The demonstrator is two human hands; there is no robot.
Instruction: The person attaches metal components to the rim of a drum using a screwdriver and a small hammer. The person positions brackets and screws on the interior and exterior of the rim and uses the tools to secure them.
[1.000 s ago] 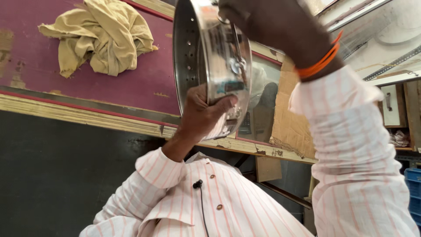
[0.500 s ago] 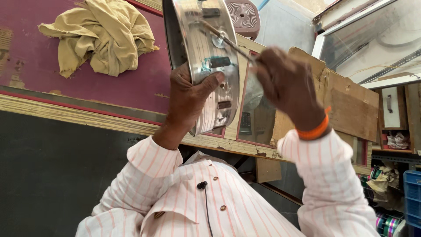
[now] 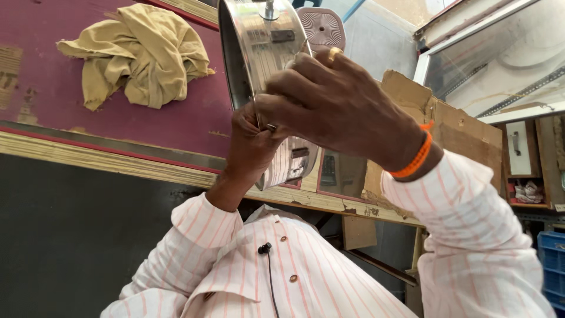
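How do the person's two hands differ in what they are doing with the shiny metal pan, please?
The left hand grips the metal pan from below at its rim, whereas the right hand lies across its outer side. The right hand wears an orange wristband and a ring; the left shows neither. Both touch the pan.

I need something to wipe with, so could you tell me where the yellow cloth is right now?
In the head view, the crumpled yellow cloth lies upper left on the maroon board, left of the shiny metal pan.
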